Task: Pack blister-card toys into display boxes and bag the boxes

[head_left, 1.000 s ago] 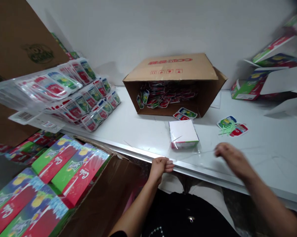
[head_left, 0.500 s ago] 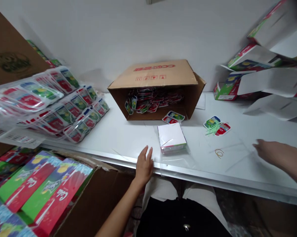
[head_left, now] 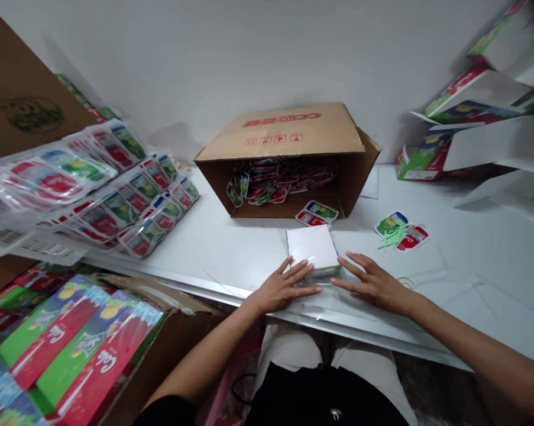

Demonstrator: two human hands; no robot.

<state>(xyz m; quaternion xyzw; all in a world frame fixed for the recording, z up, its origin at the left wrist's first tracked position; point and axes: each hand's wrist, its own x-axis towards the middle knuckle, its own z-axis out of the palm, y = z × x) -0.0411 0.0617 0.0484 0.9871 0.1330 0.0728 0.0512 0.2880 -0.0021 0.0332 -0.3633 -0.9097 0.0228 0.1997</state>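
A small white-topped box [head_left: 311, 244] lies near the table's front edge, with coloured print along its near side and clear plastic film around its base. My left hand [head_left: 285, 286] is at its near left corner, fingers stretched out and partly over the near side. On the right, my right hand [head_left: 374, 285] has its fingers spread, the tips beside the box's near right corner. Neither hand is closed round anything. Behind the box, soda-can-shaped packets [head_left: 316, 213] lie at the mouth of an open carton [head_left: 293, 139] holding many more.
Green strips [head_left: 393, 238] lie on two packets to the right. Flattened printed boxes [head_left: 479, 139] are stacked at the far right. On the left are bagged packets [head_left: 129, 198] in a white basket [head_left: 36, 248] and a carton of Cola boxes [head_left: 102, 361] below.
My right hand has come in from the far right to the box's right side. My left hand has moved up and right onto the box's near left corner.
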